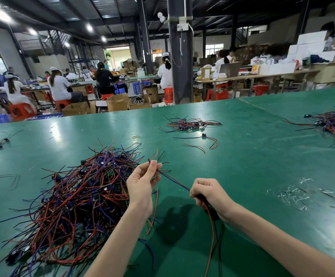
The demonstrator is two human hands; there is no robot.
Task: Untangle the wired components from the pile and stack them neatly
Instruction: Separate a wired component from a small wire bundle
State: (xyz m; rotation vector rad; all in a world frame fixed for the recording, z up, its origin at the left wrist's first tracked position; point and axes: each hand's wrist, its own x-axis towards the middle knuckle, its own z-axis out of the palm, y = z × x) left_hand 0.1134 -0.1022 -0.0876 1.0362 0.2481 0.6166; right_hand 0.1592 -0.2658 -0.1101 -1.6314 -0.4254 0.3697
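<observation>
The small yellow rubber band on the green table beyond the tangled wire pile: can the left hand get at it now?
Probably not yet. The way to the small yellow rubber band looks free, but the left hand pinches a thin blue wire that the right hand also grips.

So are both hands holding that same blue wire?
Yes, the blue wire runs straight from the left hand, which pinches it, into the right hand, which grips it too.
</observation>
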